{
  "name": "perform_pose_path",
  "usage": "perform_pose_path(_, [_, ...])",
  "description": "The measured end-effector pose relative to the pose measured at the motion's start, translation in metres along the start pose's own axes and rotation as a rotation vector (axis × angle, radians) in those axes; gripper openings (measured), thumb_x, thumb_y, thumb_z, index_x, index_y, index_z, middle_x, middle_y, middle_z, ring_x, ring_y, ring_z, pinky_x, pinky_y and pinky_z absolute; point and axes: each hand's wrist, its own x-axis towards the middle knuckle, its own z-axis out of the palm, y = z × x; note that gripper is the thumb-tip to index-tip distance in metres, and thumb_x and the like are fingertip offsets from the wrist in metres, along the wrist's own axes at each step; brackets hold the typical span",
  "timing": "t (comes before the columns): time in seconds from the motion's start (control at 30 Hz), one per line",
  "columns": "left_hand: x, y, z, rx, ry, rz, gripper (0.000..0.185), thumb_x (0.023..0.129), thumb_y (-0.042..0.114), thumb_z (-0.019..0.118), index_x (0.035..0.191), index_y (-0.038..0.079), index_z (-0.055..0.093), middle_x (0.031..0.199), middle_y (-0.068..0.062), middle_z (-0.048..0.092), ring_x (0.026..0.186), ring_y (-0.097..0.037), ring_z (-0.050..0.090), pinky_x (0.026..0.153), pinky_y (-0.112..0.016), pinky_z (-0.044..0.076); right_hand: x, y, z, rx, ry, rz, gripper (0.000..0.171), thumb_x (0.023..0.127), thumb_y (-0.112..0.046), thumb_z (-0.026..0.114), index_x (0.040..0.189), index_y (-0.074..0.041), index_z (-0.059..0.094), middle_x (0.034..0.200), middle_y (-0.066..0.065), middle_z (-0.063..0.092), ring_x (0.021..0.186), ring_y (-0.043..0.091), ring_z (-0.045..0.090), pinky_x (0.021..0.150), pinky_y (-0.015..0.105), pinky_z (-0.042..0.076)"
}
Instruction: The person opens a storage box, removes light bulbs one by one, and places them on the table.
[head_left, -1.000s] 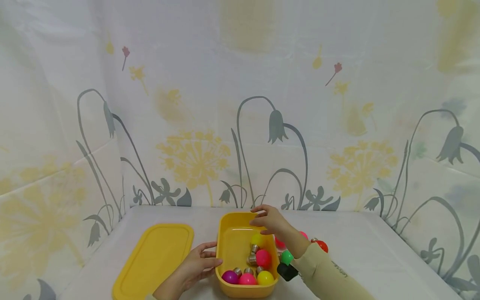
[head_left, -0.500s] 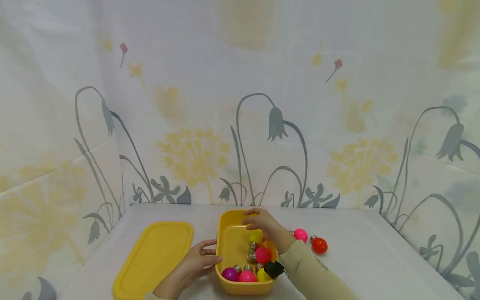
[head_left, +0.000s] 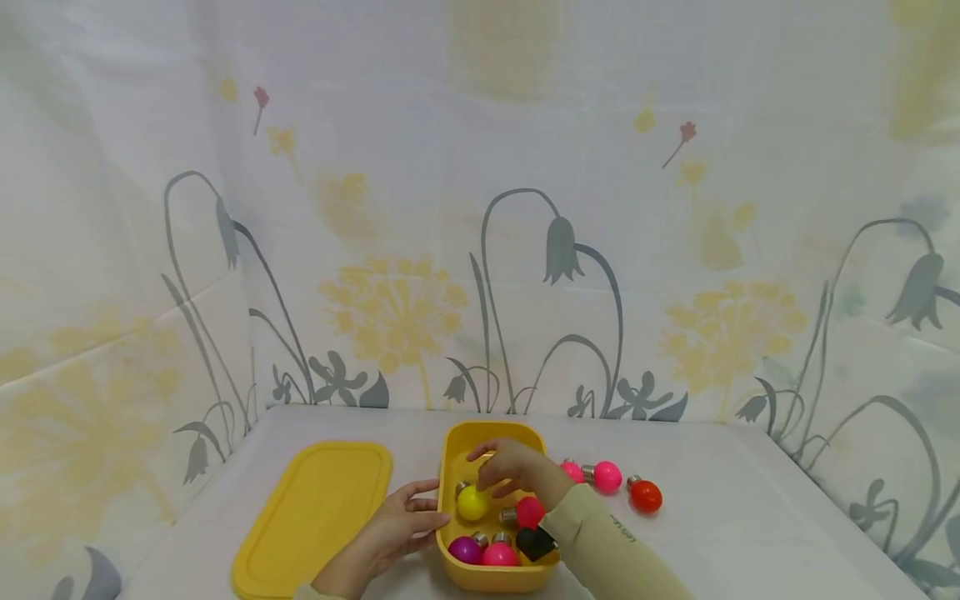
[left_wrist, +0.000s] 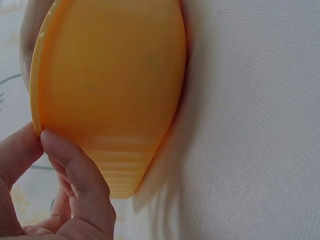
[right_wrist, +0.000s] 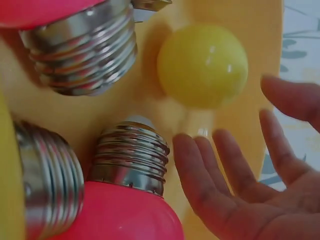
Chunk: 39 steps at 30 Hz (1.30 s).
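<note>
A yellow plastic box [head_left: 491,577] holds several coloured light bulbs. My left hand [head_left: 393,532] pinches its left rim between thumb and finger, as the left wrist view shows closely. Over the box's right side, my right hand [head_left: 517,468] reaches in with fingers spread and nothing between them. Just left of those fingers lies a yellow bulb [head_left: 472,502], seen apart from the hand in the right wrist view. Nearer the front are a purple bulb [head_left: 465,549] and a pink bulb [head_left: 500,555]. Another pink bulb [head_left: 529,511] lies beneath my right wrist.
A yellow lid [head_left: 311,517] lies flat left of the box. Right of the box, on the white table [head_left: 750,533], are two pink bulbs, one of them a whole pink bulb [head_left: 607,477], and a red bulb [head_left: 646,497]. My right sleeve hides part of the table.
My right hand has come from the box's far right rim down and left into the box. The yellow bulb has shifted leftward across the box floor. My left hand stays on the rim.
</note>
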Motion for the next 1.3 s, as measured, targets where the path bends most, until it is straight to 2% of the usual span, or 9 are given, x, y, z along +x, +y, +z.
perform_pose_path(0.17, [0.0,-0.001,0.0,-0.006,-0.01,0.011,0.064,0.081,0.01,0.072,0.134,-0.004,0.039,0.104,-0.014,0.055,0.079,-0.017,0.057,0.072,-0.03,0.053,0.004,0.0,0.003,-0.052,-0.132,0.017,0.035,0.076,0.012,0.063,0.107,-0.003,0.061,0.096,0.014,0.055,0.079,0.026,0.059,0.076,0.042,0.053])
perform_pose_path(0.3, [0.0,-0.001,-0.001,-0.014,-0.011,0.009,0.064,0.081,0.01,0.072,0.134,-0.004,0.038,0.105,-0.015,0.055,0.081,-0.018,0.057,0.073,-0.031,0.053,0.005,-0.004,0.006,-0.07,-0.242,0.027,0.033,0.074,0.016,0.062,0.102,-0.002,0.062,0.093,0.016,0.057,0.076,0.024,0.058,0.073,0.038,0.054])
perform_pose_path(0.43, [0.0,-0.001,-0.001,-0.019,-0.018,0.01,0.064,0.082,0.009,0.072,0.135,-0.004,0.038,0.106,-0.016,0.054,0.082,-0.018,0.056,0.074,-0.031,0.053,0.004,-0.005,0.008,-0.082,-0.299,0.033,0.031,0.076,0.015,0.063,0.102,-0.002,0.063,0.093,0.015,0.058,0.078,0.024,0.059,0.073,0.035,0.054])
perform_pose_path(0.73, [0.001,-0.001,-0.001,-0.009,-0.014,0.016,0.064,0.082,0.01,0.072,0.134,-0.003,0.038,0.105,-0.015,0.054,0.081,-0.018,0.056,0.073,-0.031,0.052,0.001,-0.007,0.009,-0.157,-0.289,0.001,0.031,0.074,0.014,0.068,0.099,-0.005,0.065,0.097,0.012,0.056,0.087,0.025,0.057,0.076,0.036,0.053])
perform_pose_path(1.1, [0.0,0.0,-0.001,0.0,0.0,-0.011,0.066,0.081,0.012,0.073,0.134,-0.003,0.038,0.104,-0.014,0.054,0.08,-0.019,0.057,0.073,-0.031,0.053,-0.011,-0.016,0.003,-0.148,-0.311,-0.038,0.032,0.075,0.008,0.07,0.102,-0.008,0.065,0.097,0.012,0.06,0.086,0.025,0.059,0.078,0.039,0.052])
perform_pose_path(1.3, [0.001,0.0,0.0,-0.006,0.002,-0.007,0.067,0.08,0.012,0.074,0.134,-0.003,0.038,0.105,-0.015,0.054,0.08,-0.019,0.057,0.073,-0.031,0.053,-0.017,-0.02,-0.003,-0.16,-0.286,-0.047,0.031,0.076,0.005,0.071,0.103,-0.009,0.065,0.098,0.012,0.06,0.086,0.025,0.06,0.082,0.043,0.05])
